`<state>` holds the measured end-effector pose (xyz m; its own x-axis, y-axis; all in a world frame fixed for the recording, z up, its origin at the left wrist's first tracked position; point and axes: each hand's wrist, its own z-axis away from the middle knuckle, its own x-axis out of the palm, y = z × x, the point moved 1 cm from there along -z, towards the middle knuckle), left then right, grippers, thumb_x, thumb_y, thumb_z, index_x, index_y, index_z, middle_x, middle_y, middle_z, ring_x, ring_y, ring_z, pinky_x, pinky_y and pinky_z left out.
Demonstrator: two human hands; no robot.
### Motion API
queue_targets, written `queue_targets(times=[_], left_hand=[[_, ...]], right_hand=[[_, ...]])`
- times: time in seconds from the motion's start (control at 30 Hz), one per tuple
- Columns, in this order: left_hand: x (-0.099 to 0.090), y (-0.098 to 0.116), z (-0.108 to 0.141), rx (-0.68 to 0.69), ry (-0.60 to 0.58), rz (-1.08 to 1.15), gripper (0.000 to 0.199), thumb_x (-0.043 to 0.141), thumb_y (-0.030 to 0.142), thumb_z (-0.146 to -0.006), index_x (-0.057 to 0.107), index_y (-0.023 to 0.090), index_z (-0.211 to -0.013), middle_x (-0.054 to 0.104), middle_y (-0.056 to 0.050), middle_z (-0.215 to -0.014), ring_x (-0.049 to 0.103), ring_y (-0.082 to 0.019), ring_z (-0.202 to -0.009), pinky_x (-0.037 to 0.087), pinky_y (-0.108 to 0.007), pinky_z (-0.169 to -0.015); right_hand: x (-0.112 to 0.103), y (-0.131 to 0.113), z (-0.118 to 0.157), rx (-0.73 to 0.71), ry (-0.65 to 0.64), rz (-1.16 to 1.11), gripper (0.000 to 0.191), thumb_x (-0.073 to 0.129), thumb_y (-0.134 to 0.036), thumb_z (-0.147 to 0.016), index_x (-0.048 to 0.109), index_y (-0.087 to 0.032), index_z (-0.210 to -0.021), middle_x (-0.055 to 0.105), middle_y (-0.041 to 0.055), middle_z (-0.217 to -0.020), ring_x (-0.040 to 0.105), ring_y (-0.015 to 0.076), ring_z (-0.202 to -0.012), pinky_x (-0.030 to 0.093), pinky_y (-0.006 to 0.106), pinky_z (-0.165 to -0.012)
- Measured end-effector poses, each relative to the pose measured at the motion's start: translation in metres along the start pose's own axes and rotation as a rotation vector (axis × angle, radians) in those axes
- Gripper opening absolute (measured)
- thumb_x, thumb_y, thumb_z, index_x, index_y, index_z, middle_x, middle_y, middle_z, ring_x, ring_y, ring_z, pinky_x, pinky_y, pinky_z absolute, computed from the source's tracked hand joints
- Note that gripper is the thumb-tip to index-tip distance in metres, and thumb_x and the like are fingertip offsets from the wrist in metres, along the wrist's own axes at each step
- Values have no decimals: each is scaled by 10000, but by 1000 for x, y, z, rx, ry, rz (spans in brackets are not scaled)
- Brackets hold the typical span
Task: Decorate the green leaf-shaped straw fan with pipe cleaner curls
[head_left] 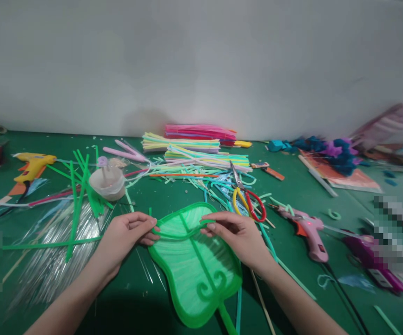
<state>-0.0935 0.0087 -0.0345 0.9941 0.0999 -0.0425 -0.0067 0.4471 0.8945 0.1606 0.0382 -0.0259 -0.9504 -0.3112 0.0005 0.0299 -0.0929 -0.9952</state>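
Between my hands a thin green strip [180, 237] bows across the upper part of a green leaf-shaped piece [183, 279]. The piece has a raised green rim, a midrib, two curled shapes near its base and a green stem at the bottom. My left hand [129, 232] pinches the strip's left end at the leaf's upper left edge. My right hand [236, 232] pinches the other end with thumb and fingertips, above the leaf's right side.
Scissors [238, 179] lie beyond my right hand, near bundled pastel strips [204, 158]. A pink glue gun [314, 232] is on the right, a yellow one [32, 167] on the left. A plastic cup [108, 184] and loose green strips stand left on the green table [138, 298].
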Motion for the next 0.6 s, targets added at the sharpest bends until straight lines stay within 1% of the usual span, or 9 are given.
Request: queue_targets(times=[0.13,0.2,0.27,0.33,0.4,0.47,0.5,0.53,0.6], left_hand=[[-1,0,1,46,-4,-75,280,736,428,-768,684,159,-829,736,-47,-716,705,-182,-687,539,-256,-615],[-1,2,6,161,41,-203,292,698,464,-795,690,179,-859,746,-48,-784,706,-194,-728,537,-264,-618],[-2,3,13,359,123,-393,257,656,456,-839,704,212,-903,753,-37,-888,701,-195,-794,541,-275,-673],[-2,2,18,640,153,-591,169,627,373,-884,713,240,-941,751,-20,-954,687,-185,-858,537,-286,-766],[-2,-2,20,975,77,-763,135,610,256,-905,708,240,-997,748,-17,-978,670,-180,-909,521,-300,-847],[0,-7,19,1242,-17,-917,187,603,172,-904,693,214,-1062,747,-29,-987,656,-186,-936,511,-318,-885],[1,-10,17,1316,-45,-986,201,602,154,-902,686,197,-1079,746,-37,-983,653,-191,-932,513,-325,-879],[2,-12,15,1354,-66,-1039,195,598,147,-904,684,181,-1075,745,-43,-967,652,-193,-915,516,-328,-863],[4,-15,13,1365,-101,-1102,167,588,152,-911,683,163,-1048,743,-50,-943,654,-195,-882,522,-332,-832]], right_hand=[[0,1,1,-4,-23,21,203,744,-373,-779,762,-252,-941,776,18,-794,751,209,-772,615,325,-751],[0,1,1,-11,-27,27,229,753,-363,-775,755,-255,-977,780,21,-842,750,213,-817,610,322,-773],[-1,0,1,-24,-30,13,246,743,-371,-789,748,-255,-1006,779,30,-930,743,221,-889,602,328,-813],[-2,-1,-2,-57,-14,24,238,699,-391,-829,751,-247,-1011,769,43,-1017,731,228,-946,595,343,-842],[-4,0,-4,-111,10,123,223,653,-389,-865,764,-235,-983,759,59,-1060,721,230,-975,595,349,-839],[-5,2,-7,-183,21,274,200,637,-355,-879,775,-227,-946,751,70,-1087,712,230,-997,597,342,-818],[-6,4,-8,-223,16,348,184,638,-329,-881,777,-227,-942,749,70,-1094,709,228,-1007,594,343,-830],[-7,6,-8,-265,5,414,171,638,-301,-882,775,-229,-957,746,68,-1103,706,223,-1018,587,350,-857],[-8,11,-8,-355,-27,528,179,634,-246,-888,759,-233,-1015,738,61,-1131,696,210,-1050,557,366,-938]])
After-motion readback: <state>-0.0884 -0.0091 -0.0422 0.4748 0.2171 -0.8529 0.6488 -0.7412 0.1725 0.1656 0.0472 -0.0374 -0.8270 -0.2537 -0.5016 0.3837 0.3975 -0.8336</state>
